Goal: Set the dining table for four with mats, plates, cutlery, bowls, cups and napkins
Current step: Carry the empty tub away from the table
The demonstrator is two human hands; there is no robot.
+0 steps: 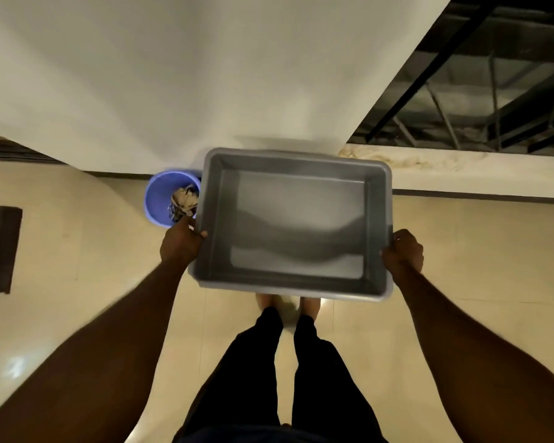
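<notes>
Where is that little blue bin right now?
In the head view, the blue bin stands on the floor by the white wall, just left of the grey tub, beyond the left hand.

No writing, label, brand, number or sign could be read anywhere in the view.
</notes>
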